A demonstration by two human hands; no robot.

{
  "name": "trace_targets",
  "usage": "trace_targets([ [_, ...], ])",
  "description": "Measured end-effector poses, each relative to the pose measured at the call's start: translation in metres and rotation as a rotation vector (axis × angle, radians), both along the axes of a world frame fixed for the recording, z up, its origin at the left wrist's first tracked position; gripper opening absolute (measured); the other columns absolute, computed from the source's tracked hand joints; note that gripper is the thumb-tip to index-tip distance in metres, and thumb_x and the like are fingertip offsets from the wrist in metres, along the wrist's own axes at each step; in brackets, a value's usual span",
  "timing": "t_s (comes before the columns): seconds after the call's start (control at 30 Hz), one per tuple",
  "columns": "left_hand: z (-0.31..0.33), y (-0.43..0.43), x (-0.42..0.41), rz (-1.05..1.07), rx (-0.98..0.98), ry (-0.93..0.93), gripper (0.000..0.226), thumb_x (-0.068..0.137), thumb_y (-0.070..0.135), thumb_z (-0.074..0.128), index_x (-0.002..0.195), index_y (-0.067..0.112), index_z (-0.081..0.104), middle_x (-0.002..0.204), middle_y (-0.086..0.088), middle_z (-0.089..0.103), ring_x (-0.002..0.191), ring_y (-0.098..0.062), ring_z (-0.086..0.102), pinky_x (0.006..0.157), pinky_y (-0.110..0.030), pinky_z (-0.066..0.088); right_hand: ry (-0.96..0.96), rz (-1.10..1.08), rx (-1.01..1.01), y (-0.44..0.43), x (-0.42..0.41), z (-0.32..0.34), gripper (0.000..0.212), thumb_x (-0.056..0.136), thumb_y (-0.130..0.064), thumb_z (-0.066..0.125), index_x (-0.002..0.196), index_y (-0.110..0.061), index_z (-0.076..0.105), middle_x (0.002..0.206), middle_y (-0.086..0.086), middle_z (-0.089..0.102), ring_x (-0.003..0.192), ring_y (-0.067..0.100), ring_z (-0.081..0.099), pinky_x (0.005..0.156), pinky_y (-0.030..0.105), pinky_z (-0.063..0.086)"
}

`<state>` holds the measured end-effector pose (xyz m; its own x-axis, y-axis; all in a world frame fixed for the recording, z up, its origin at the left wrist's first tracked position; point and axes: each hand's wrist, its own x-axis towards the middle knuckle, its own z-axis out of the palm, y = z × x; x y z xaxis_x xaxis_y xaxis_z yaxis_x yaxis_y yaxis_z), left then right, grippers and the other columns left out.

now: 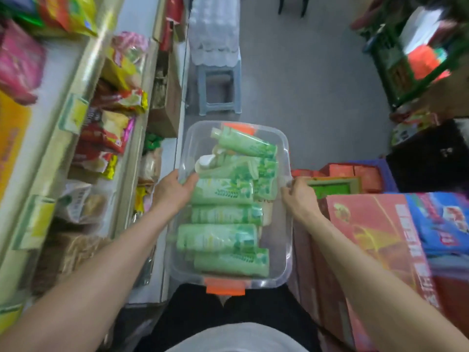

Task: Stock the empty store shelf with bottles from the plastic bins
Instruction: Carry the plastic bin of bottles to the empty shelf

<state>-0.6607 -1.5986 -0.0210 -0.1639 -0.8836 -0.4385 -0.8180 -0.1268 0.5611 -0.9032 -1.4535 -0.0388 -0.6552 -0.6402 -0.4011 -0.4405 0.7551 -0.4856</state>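
A clear plastic bin (285,240) with orange latches sits in front of me, held between both hands. Several green bottles (223,191) lie on their sides inside it, stacked from front to back. My left hand (175,190) grips the bin's left rim, thumb curled over the edge onto a bottle. On the opposite side, my right hand (299,196) grips the right rim with its fingers curled round it. The store shelves (83,80) run along the left, full of snack packets.
A grey plastic stool (219,92) stands on the floor just beyond the bin, with a wrapped pack of water bottles (214,29) on it. Red and blue cartons (375,237) are stacked at my right. A black box (431,158) stands further right. Grey floor lies ahead.
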Motion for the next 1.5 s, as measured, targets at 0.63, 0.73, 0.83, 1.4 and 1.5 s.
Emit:
trace_targets([
  [0.63,0.066,-0.418,-0.216,-0.104,-0.023,0.042,0.057,0.09,0.056,0.047,0.129,0.016,0.057,0.134,-0.013,0.057,0.12,-0.032,0.054,0.092,-0.034,0.043,0.084,-0.065,-0.024,-0.406,-0.212,0.068,0.021,0.089,-0.023,0.047,0.096,-0.003,0.049,0.093,0.019,0.064,0.082,0.038,0.063,0.073,0.04,0.053],
  [0.73,0.085,-0.48,-0.248,-0.068,-0.037,0.065,0.073,0.081,0.067,0.042,0.128,0.013,0.058,0.133,-0.013,0.058,0.118,-0.032,0.055,0.094,-0.036,0.044,0.088,-0.053,-0.058,-0.472,-0.244,0.086,0.02,0.087,-0.022,0.046,0.093,-0.003,0.051,0.088,0.018,0.065,0.078,0.037,0.064,0.072,0.04,0.054],
  [0.83,0.091,-0.544,-0.281,-0.037,-0.075,0.053,0.072,0.089,0.062,0.043,0.139,0.011,0.049,0.144,-0.012,0.048,0.129,-0.031,0.048,0.1,-0.038,0.04,0.097,-0.019,-0.095,-0.544,-0.283,0.095,0.019,0.087,-0.021,0.046,0.087,-0.003,0.052,0.081,0.016,0.065,0.072,0.037,0.066,0.071,0.042,0.056],
  [1.4,0.103,-0.828,-0.412,0.061,-0.152,-0.007,0.072,0.091,0.059,0.045,0.144,0.011,0.041,0.151,-0.009,0.039,0.137,-0.03,0.039,0.108,-0.039,0.035,0.08,0.099,-0.11,-0.866,-0.428,0.092,0.022,0.091,-0.025,0.045,0.096,-0.004,0.05,0.1,0.019,0.061,0.086,0.039,0.063,0.075,0.041,0.054],
  [1.5,0.096,-0.858,-0.419,0.058,-0.131,-0.022,0.073,0.091,0.059,0.044,0.146,0.011,0.038,0.152,-0.009,0.038,0.137,-0.03,0.039,0.108,-0.041,0.037,0.081,0.097,-0.066,-0.897,-0.433,0.083,0.024,0.09,-0.025,0.043,0.097,-0.003,0.05,0.098,0.021,0.062,0.086,0.041,0.062,0.076,0.042,0.054],
])
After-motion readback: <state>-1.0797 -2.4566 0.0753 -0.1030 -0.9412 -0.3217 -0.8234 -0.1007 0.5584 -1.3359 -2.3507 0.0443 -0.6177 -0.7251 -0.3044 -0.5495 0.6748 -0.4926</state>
